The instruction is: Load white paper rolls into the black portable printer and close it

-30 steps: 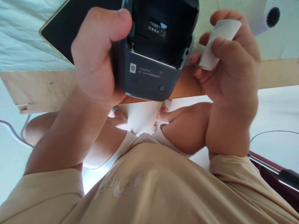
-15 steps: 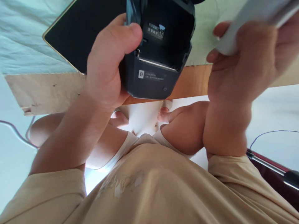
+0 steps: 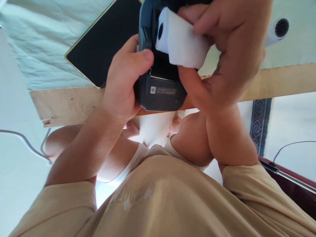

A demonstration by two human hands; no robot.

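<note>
My left hand (image 3: 124, 87) grips a dark grey label printer (image 3: 160, 93) by its left side, thumb over the upper edge, above the table's front edge. Its lid stands open. My right hand (image 3: 222, 56) holds a white paper roll (image 3: 181, 41) with a dark core hole, right over the printer's open compartment. The roll and my fingers hide most of the compartment.
A black tablet (image 3: 106, 46) lies on a pale cloth (image 3: 37, 42) over the wooden table (image 3: 64, 103). A white round device (image 3: 277, 29) sits at the far right. My knees and beige shirt fill the lower view; thin cables run at both sides.
My right hand has swung left and down with the paper roll, from off to the right to directly over the printer's open compartment. The left hand has kept its grip on the printer.
</note>
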